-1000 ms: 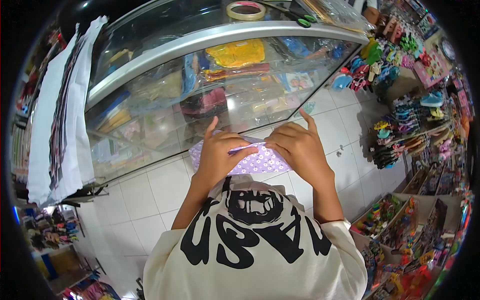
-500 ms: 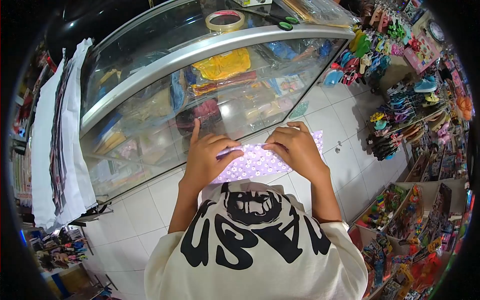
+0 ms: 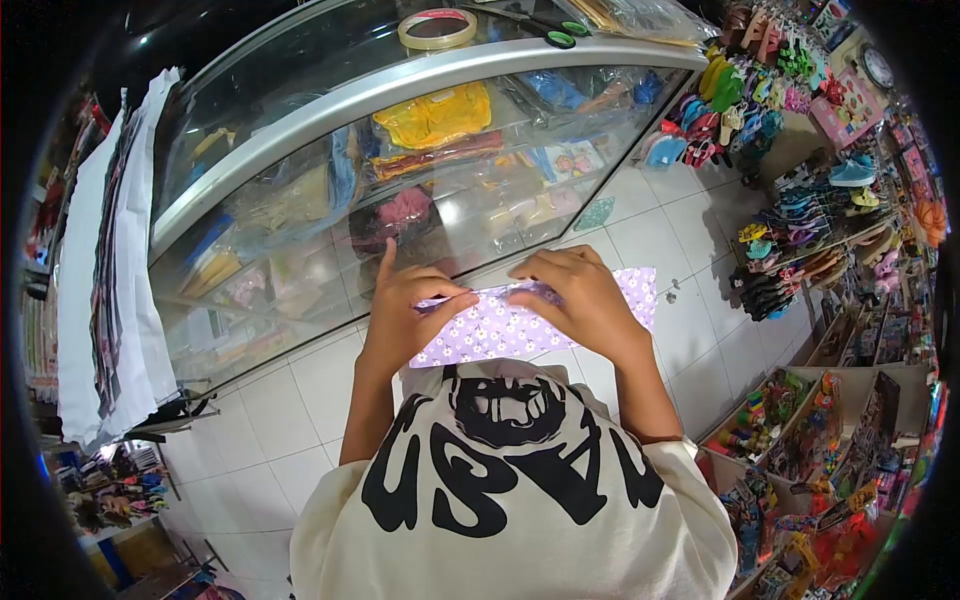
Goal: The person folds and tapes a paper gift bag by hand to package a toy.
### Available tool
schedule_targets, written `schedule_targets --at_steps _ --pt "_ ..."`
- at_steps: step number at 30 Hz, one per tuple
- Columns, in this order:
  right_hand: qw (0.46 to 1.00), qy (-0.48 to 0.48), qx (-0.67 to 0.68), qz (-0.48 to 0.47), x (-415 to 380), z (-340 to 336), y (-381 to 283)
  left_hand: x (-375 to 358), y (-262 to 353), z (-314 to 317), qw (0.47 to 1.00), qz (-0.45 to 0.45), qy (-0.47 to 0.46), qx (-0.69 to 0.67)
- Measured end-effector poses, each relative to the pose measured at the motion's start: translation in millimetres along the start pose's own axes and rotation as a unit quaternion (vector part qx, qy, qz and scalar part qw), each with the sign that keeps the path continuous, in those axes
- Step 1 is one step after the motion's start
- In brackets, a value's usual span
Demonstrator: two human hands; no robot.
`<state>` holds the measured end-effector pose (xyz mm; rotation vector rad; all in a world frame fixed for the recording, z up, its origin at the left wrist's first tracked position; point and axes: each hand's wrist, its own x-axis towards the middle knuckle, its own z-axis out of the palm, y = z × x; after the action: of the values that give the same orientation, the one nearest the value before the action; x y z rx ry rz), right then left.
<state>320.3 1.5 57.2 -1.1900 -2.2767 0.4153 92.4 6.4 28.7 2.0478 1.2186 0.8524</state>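
A lilac sheet with white flowers (image 3: pixel 480 337) hangs as a long strip in front of my chest, its upper edge folded or bent. My left hand (image 3: pixel 410 300) pinches that edge near the left end between thumb and curled fingers, with one finger pointing up. Close beside it, my right hand (image 3: pixel 575 300) grips the same edge around the middle, thumb in front and fingers over the top. The right end of the strip sticks out past my right wrist.
Ahead stands a glass display case (image 3: pixel 290 270) holding packaged clothes. On its top lie a tape roll (image 3: pixel 437 30) and green-handled scissors (image 3: pixel 560 38). White sheets (image 3: pixel 140 300) hang at left. Racks of sandals (image 3: pixel 800 215) and toy bins (image 3: pixel 760 420) stand at right.
My right hand has slid left along the upper edge, closer to my left hand. More of the sheet's right end now shows. The view has shifted slightly.
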Motion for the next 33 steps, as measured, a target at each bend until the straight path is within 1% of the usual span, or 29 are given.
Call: schedule_targets --at_steps 2,3,6,9,15,19,21,25,28,30,33 --pt "1.000 -0.005 0.014 -0.024 2.3 3.9 -1.1 -1.3 4.9 1.5 1.000 0.002 0.016 -0.010" --pt "0.999 -0.025 0.023 -0.024 2.8 3.5 0.0 -1.9 6.9 1.8 1.000 0.002 0.025 -0.015" --pt "0.999 -0.024 0.026 -0.010 0.6 -1.1 2.0 -7.4 7.9 2.2 0.993 -0.030 0.085 -0.072" --pt "0.999 -0.016 0.040 -0.012 -1.5 -1.0 3.7 -16.8 -5.5 -3.2 0.995 -0.036 0.033 -0.084" --pt "0.995 -0.028 0.089 -0.020 -0.1 12.2 0.4 -33.3 -12.8 5.5 0.984 -0.082 0.112 -0.113" --pt "0.989 -0.047 0.136 -0.027 1.7 16.3 1.8 -49.3 -14.7 4.4 0.981 -0.106 0.114 -0.116" --pt "0.986 -0.058 0.157 -0.011 3.6 19.7 0.7 -55.7 -14.9 3.5 0.978 -0.116 0.123 -0.125" --pt "0.979 -0.085 0.185 -0.005 10.4 24.3 -4.8 -64.8 -11.7 -6.8 0.981 -0.128 0.111 -0.091" --pt "0.970 -0.115 0.205 -0.058 16.4 30.6 -9.2 -68.5 -3.1 -13.1 0.985 -0.132 0.100 -0.038" --pt "0.974 -0.121 0.181 -0.060 20.0 33.3 -14.5 -71.3 -7.1 -15.7 0.989 -0.119 0.088 -0.010" --pt "0.979 -0.102 0.161 -0.067 26.2 40.8 -26.2 -75.9 -15.4 -15.8 0.984 -0.120 0.129 -0.034"
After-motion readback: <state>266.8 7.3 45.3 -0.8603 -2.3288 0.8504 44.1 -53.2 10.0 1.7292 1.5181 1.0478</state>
